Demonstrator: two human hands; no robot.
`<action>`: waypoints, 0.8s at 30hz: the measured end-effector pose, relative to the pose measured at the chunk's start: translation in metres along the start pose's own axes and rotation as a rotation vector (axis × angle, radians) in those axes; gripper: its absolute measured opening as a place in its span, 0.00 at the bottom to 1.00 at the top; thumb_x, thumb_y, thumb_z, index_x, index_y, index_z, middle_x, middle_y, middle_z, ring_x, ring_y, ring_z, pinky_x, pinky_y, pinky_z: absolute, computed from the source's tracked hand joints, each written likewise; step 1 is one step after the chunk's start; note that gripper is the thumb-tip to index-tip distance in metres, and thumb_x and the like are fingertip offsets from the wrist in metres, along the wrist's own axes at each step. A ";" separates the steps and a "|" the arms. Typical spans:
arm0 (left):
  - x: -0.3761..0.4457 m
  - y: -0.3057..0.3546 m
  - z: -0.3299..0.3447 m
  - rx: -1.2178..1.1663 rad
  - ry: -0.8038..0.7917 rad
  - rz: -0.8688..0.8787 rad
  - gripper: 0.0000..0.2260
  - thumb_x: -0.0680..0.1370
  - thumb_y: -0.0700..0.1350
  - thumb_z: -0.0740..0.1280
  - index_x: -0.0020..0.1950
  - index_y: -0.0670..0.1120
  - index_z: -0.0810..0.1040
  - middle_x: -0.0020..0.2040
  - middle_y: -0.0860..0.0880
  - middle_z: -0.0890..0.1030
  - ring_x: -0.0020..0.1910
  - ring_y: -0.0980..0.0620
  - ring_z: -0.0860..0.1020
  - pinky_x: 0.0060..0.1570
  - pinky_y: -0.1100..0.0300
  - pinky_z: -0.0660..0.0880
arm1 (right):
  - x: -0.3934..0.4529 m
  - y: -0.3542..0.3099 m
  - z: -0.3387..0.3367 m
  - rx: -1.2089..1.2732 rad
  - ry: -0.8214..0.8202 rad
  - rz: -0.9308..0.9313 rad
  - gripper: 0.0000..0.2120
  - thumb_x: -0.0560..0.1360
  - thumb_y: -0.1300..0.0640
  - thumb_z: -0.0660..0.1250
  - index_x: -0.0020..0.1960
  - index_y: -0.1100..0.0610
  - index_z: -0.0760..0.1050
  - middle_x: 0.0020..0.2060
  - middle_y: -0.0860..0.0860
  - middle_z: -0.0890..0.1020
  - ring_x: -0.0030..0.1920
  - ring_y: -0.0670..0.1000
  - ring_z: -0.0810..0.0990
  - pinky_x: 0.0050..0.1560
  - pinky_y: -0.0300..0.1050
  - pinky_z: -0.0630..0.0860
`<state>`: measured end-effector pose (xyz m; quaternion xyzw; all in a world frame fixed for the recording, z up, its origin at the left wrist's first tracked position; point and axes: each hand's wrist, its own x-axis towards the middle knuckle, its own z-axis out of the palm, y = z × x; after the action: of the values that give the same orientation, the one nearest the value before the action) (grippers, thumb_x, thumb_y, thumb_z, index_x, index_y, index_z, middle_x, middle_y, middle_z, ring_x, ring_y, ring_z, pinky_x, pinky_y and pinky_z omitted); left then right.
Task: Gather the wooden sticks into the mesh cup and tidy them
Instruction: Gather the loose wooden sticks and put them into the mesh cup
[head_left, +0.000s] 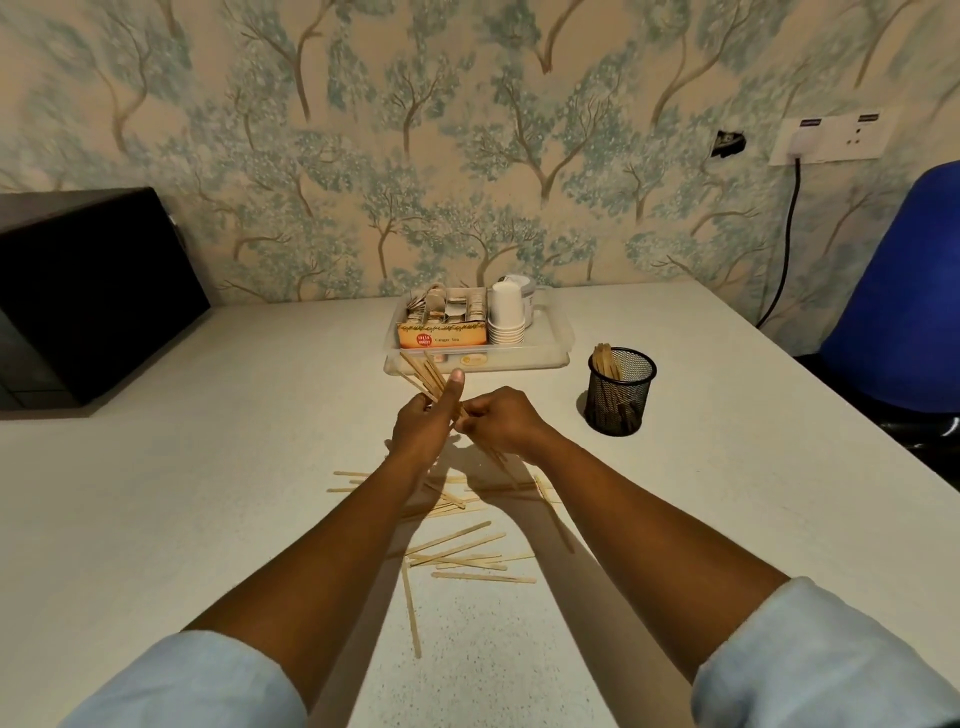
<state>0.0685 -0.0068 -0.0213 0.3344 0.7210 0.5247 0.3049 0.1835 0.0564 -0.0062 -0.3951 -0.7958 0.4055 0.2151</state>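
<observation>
Both hands, left hand (423, 421) and right hand (498, 421), grip one bundle of thin pale wooden sticks (423, 371), seemingly squaring it for the black mesh cup (621, 392) nearby.

I see my left hand (423, 421) and right hand (498, 421) gripping a stick bundle (423, 371); loose sticks (457, 556) on the surface (208, 493); mesh cup (621, 392) right.

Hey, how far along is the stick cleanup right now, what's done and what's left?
Partly done. A few wooden sticks already stand in the black mesh cup. The left hand and right hand together grip a bundle of sticks above the white table. Many loose sticks still lie scattered between the forearms, yet to be gathered.
</observation>
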 end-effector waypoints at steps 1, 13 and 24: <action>0.002 0.001 0.002 -0.012 -0.016 0.005 0.27 0.77 0.70 0.61 0.58 0.48 0.81 0.56 0.47 0.84 0.55 0.48 0.81 0.66 0.47 0.72 | 0.001 -0.002 0.001 0.034 0.001 0.011 0.07 0.73 0.61 0.70 0.47 0.61 0.85 0.43 0.58 0.86 0.40 0.48 0.81 0.46 0.43 0.77; 0.023 0.012 0.019 -0.330 0.045 0.033 0.21 0.84 0.56 0.57 0.69 0.45 0.75 0.56 0.46 0.83 0.51 0.51 0.83 0.43 0.63 0.79 | 0.022 -0.018 0.013 0.332 0.216 0.059 0.05 0.69 0.64 0.72 0.41 0.56 0.81 0.40 0.55 0.85 0.40 0.55 0.84 0.47 0.55 0.83; 0.044 0.013 0.017 -0.374 0.203 0.000 0.20 0.85 0.59 0.54 0.46 0.48 0.78 0.47 0.46 0.85 0.48 0.49 0.84 0.50 0.55 0.79 | 0.021 -0.018 0.018 0.182 0.191 -0.154 0.09 0.74 0.60 0.69 0.52 0.55 0.85 0.52 0.49 0.85 0.49 0.42 0.78 0.48 0.26 0.71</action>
<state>0.0580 0.0411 -0.0176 0.2175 0.6382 0.6803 0.2873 0.1510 0.0585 -0.0015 -0.3487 -0.7596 0.4187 0.3552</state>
